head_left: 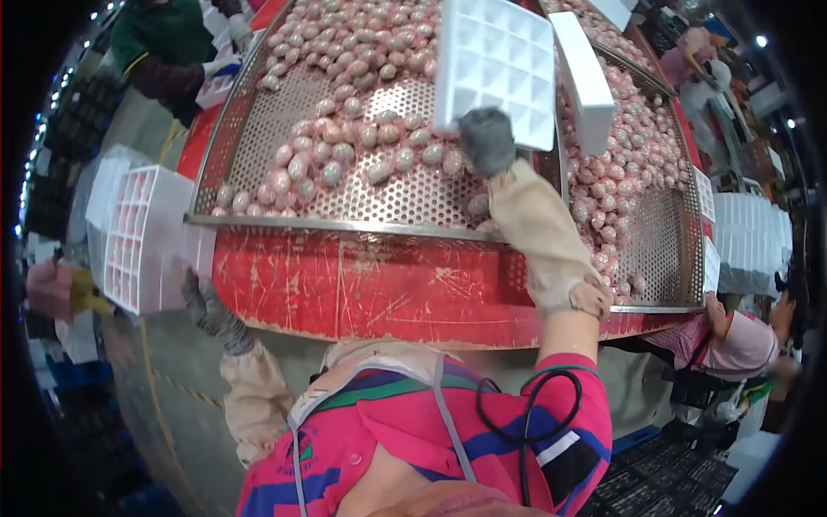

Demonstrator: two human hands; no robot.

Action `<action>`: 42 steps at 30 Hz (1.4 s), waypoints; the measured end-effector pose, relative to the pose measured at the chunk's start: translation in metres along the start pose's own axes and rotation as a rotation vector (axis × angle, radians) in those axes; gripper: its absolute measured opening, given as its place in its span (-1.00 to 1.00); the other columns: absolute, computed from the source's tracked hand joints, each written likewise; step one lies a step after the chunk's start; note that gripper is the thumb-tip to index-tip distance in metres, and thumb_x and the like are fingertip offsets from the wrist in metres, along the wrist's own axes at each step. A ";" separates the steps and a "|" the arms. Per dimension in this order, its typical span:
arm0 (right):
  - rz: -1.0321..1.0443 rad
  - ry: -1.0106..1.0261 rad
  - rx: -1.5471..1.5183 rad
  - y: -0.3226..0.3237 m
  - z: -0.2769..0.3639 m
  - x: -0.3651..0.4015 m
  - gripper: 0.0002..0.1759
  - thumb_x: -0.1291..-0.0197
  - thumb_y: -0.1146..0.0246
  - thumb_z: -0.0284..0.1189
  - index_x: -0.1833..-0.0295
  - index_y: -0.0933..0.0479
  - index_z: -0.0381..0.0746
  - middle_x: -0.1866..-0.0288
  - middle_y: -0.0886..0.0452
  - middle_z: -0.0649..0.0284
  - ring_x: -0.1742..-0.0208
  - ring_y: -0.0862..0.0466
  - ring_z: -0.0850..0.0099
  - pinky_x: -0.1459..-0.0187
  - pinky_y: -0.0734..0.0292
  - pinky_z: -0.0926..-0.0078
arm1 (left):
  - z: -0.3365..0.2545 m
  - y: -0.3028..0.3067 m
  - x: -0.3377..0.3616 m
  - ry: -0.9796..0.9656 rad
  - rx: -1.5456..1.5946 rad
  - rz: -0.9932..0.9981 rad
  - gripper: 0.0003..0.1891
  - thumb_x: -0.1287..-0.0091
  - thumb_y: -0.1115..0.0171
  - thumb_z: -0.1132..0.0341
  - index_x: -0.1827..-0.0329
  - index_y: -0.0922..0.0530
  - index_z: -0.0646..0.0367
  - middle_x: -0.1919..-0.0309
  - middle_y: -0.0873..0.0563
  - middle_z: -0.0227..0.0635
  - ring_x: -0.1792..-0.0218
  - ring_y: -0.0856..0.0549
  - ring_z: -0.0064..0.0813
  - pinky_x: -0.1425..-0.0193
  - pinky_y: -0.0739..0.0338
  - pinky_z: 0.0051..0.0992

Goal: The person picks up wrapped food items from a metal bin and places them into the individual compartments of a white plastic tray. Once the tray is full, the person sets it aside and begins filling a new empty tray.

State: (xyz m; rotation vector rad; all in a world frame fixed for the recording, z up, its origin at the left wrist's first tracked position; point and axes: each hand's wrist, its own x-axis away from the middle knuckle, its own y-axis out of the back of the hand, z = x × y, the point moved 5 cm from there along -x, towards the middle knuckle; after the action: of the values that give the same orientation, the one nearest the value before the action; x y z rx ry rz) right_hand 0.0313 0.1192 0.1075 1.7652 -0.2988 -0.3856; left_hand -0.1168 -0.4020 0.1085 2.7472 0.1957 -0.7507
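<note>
My right hand (488,142), in a grey glove, grips the lower edge of a white foam egg tray (498,69). The tray is raised over the perforated metal bed, its grid of square pockets turned towards me. Pinkish, speckled eggs (332,172) lie loose on the bed below and to the left of this hand. Down at the left, my gloved left hand (211,314) has its fingers stretched out at the near corner of a white foam box (168,246). Pinkish eggs show in that box's compartments.
A red table edge (345,284) with a metal rim runs before me. Another white foam piece (583,82) stands over the divider, beside the right-hand egg pile (616,155). Co-workers stand at upper left (168,52) and right (732,340). Stacked foam trays (751,241) stand at right.
</note>
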 end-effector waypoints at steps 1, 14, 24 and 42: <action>0.063 0.125 0.034 0.010 0.035 0.029 -0.67 -0.07 -0.20 -0.24 0.02 -0.48 -0.03 0.07 -0.56 0.25 -0.04 -0.51 0.34 -0.11 -0.40 0.22 | -0.010 -0.007 0.001 0.003 -0.020 -0.008 -0.64 -0.36 -0.08 0.50 -0.21 -0.44 0.36 -0.15 -0.55 -0.17 -0.15 -0.53 -0.38 -0.27 -0.35 -0.41; 0.105 0.864 -0.297 -0.060 0.156 0.315 -0.71 0.03 -0.05 -0.26 0.13 -0.47 0.05 0.02 -0.45 0.41 -0.11 -0.40 0.45 -0.42 -0.08 0.18 | -0.099 -0.078 -0.005 -0.470 0.176 0.305 -0.65 -0.24 -0.17 0.54 -0.11 -0.55 0.23 -0.19 -0.50 -0.14 -0.23 -0.46 -0.27 -0.30 -0.35 -0.35; 0.144 0.643 -0.418 -0.099 0.167 0.382 -0.73 0.00 -0.08 -0.31 0.13 -0.50 0.06 0.01 -0.51 0.39 -0.15 -0.45 0.37 -0.41 -0.12 0.09 | -0.073 -0.299 0.055 -0.565 0.007 1.174 -0.76 -0.21 -0.26 0.22 0.09 -0.63 0.04 0.10 -0.66 -0.16 0.02 -0.63 -0.23 -0.07 -0.51 -0.34; 0.238 0.281 -0.699 -0.117 0.139 0.366 -0.84 0.06 -0.10 -0.33 0.31 -0.52 0.00 0.15 -0.54 0.37 -0.10 -0.46 0.39 -0.39 -0.15 0.14 | -0.031 -0.554 0.161 -0.744 -0.759 1.429 -0.67 0.00 -0.29 0.23 0.14 -0.64 0.11 0.14 -0.70 -0.13 0.05 -0.67 -0.18 -0.08 -0.51 -0.26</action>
State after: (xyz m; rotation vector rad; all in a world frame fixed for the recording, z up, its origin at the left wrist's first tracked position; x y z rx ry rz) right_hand 0.3063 -0.1247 -0.0705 1.0621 -0.1422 -0.0486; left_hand -0.0770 0.1429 -0.0800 1.1863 -1.1905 -0.8410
